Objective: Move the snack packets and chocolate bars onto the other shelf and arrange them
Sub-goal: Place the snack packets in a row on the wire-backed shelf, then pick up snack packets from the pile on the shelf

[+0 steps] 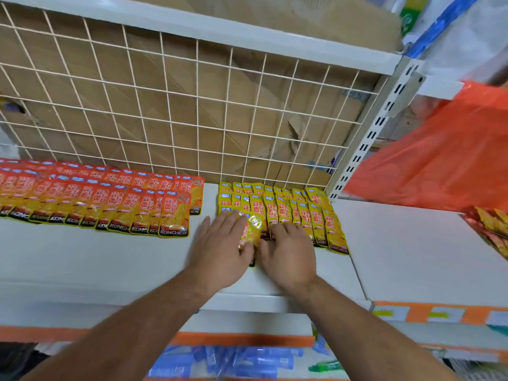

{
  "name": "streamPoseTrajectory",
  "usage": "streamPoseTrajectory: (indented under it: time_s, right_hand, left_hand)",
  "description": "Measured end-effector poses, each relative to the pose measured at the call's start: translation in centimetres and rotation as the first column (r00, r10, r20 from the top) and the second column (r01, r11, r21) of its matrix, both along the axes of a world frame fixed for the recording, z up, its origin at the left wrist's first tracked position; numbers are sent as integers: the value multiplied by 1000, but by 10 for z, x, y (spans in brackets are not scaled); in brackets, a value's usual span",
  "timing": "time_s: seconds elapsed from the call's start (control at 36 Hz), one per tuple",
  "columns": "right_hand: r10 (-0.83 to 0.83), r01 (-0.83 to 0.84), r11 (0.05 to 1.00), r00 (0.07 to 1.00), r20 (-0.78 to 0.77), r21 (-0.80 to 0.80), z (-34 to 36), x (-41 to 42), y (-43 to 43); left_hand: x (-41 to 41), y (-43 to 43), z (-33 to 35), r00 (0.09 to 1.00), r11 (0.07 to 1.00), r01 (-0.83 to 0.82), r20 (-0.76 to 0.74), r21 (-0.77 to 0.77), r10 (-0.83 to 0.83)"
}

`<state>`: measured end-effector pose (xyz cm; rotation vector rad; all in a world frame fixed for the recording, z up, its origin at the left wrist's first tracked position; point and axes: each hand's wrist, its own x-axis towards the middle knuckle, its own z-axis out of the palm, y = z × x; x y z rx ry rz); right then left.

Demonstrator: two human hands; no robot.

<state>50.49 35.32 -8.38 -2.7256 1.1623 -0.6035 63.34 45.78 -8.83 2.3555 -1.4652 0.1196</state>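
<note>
Yellow snack packets [302,215]: overlapping rows on the white shelf [110,257], under and beyond both hands' fingers.
Left hand [220,243]: fingers straight, released, flat on a loose yellow packet [253,229].
Right hand [288,254]: fingers bent onto packet edges; whether they are grasping cannot be told.
Orange packets [96,199]: left of the left fingers.

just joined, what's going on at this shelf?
A person is arranging yellow snack packets on a white shelf. The left hand lies flat on the left end of the rows. The right hand rests beside it with bent fingers, and its grip is unclear. Orange packets already sit in overlapping rows further left.
</note>
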Motion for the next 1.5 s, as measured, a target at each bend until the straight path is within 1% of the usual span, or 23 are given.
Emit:
streamPoseTrajectory:
  time_s: [0.06,0.14,0.25,0.39,0.5,0.72,0.86,1.06,1.14,1.19,1.28,1.42,1.5]
  right_hand:
    - [12,-17,992,999,-42,-123,2,-15,-5]
    - [7,-23,986,995,-97,-167,7,-39,-12]
    - [-36,18,993,988,-152,-116,11,-74,-22]
    - [-31,21,996,992,-123,-85,20,-129,-34]
    - [-46,35,996,990,-135,-80,24,-181,-49]
    - [-105,99,994,981,-163,-47,26,-300,-84]
    - [-147,150,989,980,-136,8,29,-370,-103]
    - [-236,244,970,956,-175,25,38,-444,-126]
    - [-267,284,957,946,-184,68,36,-468,-139]
    - [-298,314,946,940,-169,78,35,-480,-149]
    - [-341,362,928,920,-193,87,35,-497,-166]
    - [-394,422,900,894,-212,105,38,-523,-201]
    - [-437,474,874,864,-250,108,41,-534,-226]
  left_hand:
    - [-8,-7,0,1000,1000,16,20,13,-16]
    - [-26,-18,3,999,998,37,20,50,-38]
    - [-56,-31,12,997,993,76,-6,86,-75]
    - [-104,-49,22,995,983,101,3,156,-103]
    - [-155,-64,30,992,978,123,-5,167,-124]
    - [-265,-96,46,984,968,152,58,202,-167]
    - [-326,-124,44,977,959,207,4,196,-212]
    - [-396,-166,43,941,914,329,-3,239,-338]
    - [-418,-187,41,921,891,378,-3,253,-390]
    - [-430,-202,40,906,875,410,-7,259,-422]
    - [-447,-228,39,880,846,456,3,275,-475]
    - [-472,-281,36,831,806,535,15,254,-556]
    - [-487,-315,38,804,783,573,17,240,-594]
